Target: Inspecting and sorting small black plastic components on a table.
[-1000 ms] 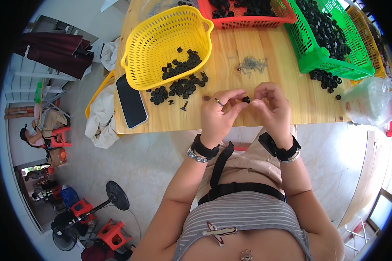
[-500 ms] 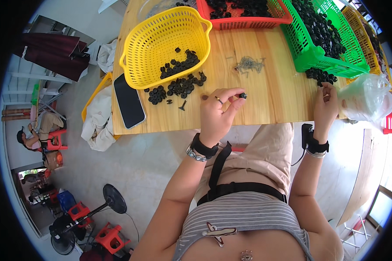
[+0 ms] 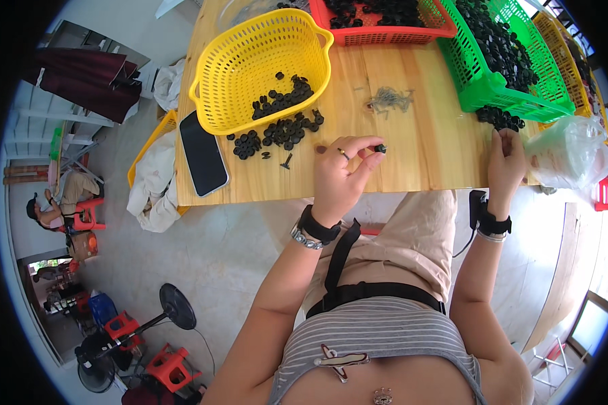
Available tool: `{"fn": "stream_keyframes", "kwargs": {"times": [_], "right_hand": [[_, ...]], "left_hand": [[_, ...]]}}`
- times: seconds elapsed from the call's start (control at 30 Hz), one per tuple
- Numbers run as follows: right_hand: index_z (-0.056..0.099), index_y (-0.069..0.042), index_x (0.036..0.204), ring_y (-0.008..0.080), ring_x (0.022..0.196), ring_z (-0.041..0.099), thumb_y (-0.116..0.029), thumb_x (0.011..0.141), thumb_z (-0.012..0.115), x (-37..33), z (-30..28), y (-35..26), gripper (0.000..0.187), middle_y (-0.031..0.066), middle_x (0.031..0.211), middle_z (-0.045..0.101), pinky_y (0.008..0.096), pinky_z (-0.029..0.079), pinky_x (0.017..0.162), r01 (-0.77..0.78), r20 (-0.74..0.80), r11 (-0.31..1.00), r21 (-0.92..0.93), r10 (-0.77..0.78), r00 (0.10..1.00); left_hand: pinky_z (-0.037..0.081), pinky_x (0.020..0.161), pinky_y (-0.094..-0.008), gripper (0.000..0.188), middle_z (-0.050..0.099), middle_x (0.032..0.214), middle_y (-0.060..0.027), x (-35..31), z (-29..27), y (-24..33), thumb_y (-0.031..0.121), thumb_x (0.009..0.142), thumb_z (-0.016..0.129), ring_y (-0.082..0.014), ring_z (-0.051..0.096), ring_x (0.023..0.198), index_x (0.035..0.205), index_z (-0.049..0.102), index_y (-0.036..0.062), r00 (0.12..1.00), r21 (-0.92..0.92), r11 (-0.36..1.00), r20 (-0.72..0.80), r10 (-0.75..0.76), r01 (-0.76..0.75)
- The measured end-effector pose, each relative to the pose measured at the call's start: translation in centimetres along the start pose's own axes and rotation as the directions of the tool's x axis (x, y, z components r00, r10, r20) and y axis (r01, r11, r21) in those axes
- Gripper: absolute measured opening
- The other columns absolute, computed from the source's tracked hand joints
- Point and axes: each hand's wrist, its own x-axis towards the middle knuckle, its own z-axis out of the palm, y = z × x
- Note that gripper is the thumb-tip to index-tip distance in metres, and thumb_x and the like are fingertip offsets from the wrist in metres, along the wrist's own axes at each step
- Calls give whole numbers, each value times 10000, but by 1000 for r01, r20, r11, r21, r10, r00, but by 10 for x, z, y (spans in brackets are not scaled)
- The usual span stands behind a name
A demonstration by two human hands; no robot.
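Observation:
My left hand [image 3: 348,172] is closed in a pinch over the table's near edge. Between its thumb and forefinger sits a small black plastic part [image 3: 380,148]. My right hand [image 3: 507,162] has its fingertips together at the near side of a small heap of black parts [image 3: 500,117]; whatever they hold is hidden. A pile of thin metal pins or screws [image 3: 390,100] lies on the table beyond and between my hands. Round black parts [image 3: 287,131] are heaped to the left, with one stemmed black piece [image 3: 287,161] apart from them.
On the wooden table [image 3: 425,162] stand a yellow basket [image 3: 213,74] with black parts, a red basket [image 3: 392,34] and a full green basket [image 3: 520,101]. A phone [image 3: 204,155] lies at the left edge. A clear plastic bag [image 3: 567,152] is at the right. A fan [image 3: 177,307] stands behind left.
The view has shifted very slightly. My left hand keeps its pinch on the black part, and my right fingertips stay by the small heap, drawn slightly closer together.

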Motion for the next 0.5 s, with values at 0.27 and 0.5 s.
{"fn": "stream_keyframes", "kwargs": {"times": [0.27,0.5], "right_hand": [[567,11,895,91,761,576,7,816,619,-52,25,-61,95,27,889,596,203,481,666,-74,287,760,645,-152,946],[603,29,967,108,808,616,47,764,658,-63,44,-97,211,67,912,631,218,498,688,-208,440,659,723,-206,874]], "left_hand": [[446,695,-225,201,646,882,-36,3,-5,3,-11,727,689,-98,552,740,922,653,22,998,-28,999,64,-28,29],[432,730,-223,232,597,873,-22,-3,-7,-3,-45,714,703,-88,530,780,918,603,-1,991,-221,966,56,-124,133]]}}
